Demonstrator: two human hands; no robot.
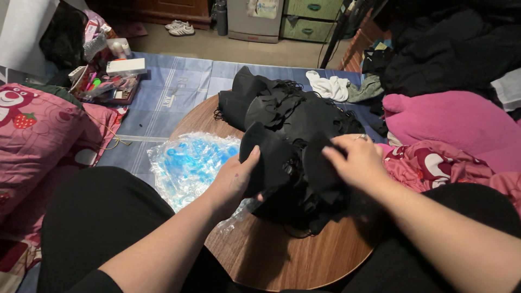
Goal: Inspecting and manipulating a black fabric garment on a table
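Black-clad knees framed the round wooden desk (pixel 282 255). On it, a pile of black fabric pieces (pixel 293 125) was heaped. The left hand (pixel 236 182) was closed on one black piece (pixel 268 160); the right hand (pixel 358 160) was pressed onto the pile, fingers curled into it. A clear plastic bag (pixel 187 163) lay beside.

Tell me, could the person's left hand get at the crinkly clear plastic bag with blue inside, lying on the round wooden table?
Probably yes. The left hand grips black fabric pieces right beside the crinkly clear plastic bag, and nothing lies between them, though it would have to let go first.
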